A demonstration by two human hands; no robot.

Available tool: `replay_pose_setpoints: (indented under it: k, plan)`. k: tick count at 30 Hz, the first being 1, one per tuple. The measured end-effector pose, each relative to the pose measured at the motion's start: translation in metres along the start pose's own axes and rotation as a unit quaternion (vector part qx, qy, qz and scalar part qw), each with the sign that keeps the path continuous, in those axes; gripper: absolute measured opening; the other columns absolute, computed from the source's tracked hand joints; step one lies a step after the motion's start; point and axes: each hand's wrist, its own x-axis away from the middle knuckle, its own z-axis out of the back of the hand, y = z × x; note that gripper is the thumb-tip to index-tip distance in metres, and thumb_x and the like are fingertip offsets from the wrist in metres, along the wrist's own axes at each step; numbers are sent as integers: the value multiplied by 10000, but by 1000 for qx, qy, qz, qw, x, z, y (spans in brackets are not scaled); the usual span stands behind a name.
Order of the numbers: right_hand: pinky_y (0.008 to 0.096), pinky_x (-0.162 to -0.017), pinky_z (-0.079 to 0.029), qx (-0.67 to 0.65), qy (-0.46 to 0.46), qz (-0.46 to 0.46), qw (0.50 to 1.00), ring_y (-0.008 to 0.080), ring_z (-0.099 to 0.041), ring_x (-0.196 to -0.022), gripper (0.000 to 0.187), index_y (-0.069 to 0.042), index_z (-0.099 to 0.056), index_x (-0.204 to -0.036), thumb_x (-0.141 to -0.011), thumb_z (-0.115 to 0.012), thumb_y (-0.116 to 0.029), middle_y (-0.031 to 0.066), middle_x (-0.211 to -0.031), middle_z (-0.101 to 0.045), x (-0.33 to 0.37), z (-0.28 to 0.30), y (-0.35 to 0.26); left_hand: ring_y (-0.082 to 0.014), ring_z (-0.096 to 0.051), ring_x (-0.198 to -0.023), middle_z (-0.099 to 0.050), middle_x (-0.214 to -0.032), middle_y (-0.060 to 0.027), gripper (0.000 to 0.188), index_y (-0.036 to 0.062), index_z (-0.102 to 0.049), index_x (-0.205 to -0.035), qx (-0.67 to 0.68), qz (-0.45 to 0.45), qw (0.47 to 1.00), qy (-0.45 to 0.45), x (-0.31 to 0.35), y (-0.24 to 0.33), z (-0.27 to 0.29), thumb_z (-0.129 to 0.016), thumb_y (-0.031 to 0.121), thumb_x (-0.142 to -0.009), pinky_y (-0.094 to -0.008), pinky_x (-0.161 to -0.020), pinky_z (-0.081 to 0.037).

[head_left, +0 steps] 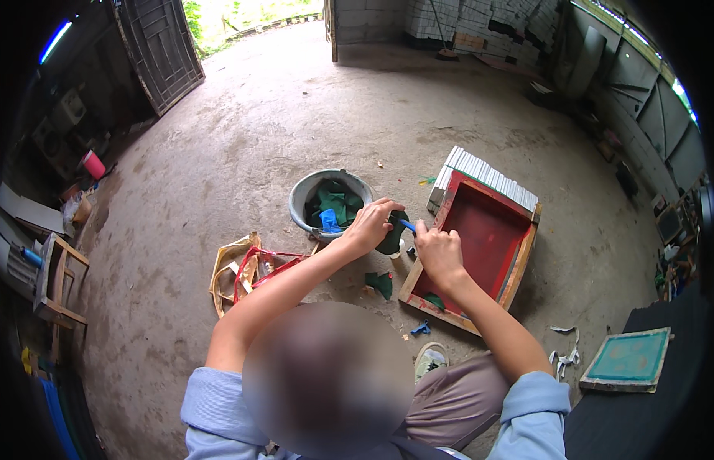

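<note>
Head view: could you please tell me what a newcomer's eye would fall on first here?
Probably the red panel in its wooden frame, right of centre. Next, the bucket of green scraps, near the middle. By the frame's left edge, the right hand holds a blue tool.

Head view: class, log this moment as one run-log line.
left hand: holding dark green piece; right hand: gripping slim blue object; bucket: green and blue scraps inside; wooden frame: right of bucket

the right fingers (pixel 423 231) hide part of the blue tool (pixel 408 226).
</note>
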Motion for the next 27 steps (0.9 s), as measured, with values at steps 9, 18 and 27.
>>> replay_pose_setpoints:
  k: [9, 18, 27]
  plan:
    - [378, -636, -524, -45, -98, -28, 994, 214, -724, -713, 61, -110, -532, -948, -910, -517, -156, 83, -744, -715, -5, 1, -20, -374, -583, -1114, -634, -1154, -182, 402, 34, -665, -1107, -24, 38, 999, -13, 3, -10, 5, -608, -100, -733, -421, -937, -480]
    - [353, -538, -540, -12, -44, -15, 999, 221, -718, -651, 43, -100, -540, -902, -908, -523, -140, 81, -687, -703, -3, -38, -5, -373, -578, -1124, -631, -1167, -185, 410, 36, -667, -1101, -40, 15, 997, -65, -3, 10, -6, -603, -107, -723, -431, -964, -465]
    - [352, -597, -518, -11, -111, -24, 994, 220, -728, -727, 114, -106, -557, -974, -881, -567, -170, 67, -772, -728, -6, -35, -16, -366, -573, -1132, -635, -1156, -171, 421, 46, -667, -1109, -24, -2, 997, -80, 6, 11, -5, -600, -89, -716, -428, -958, -458]
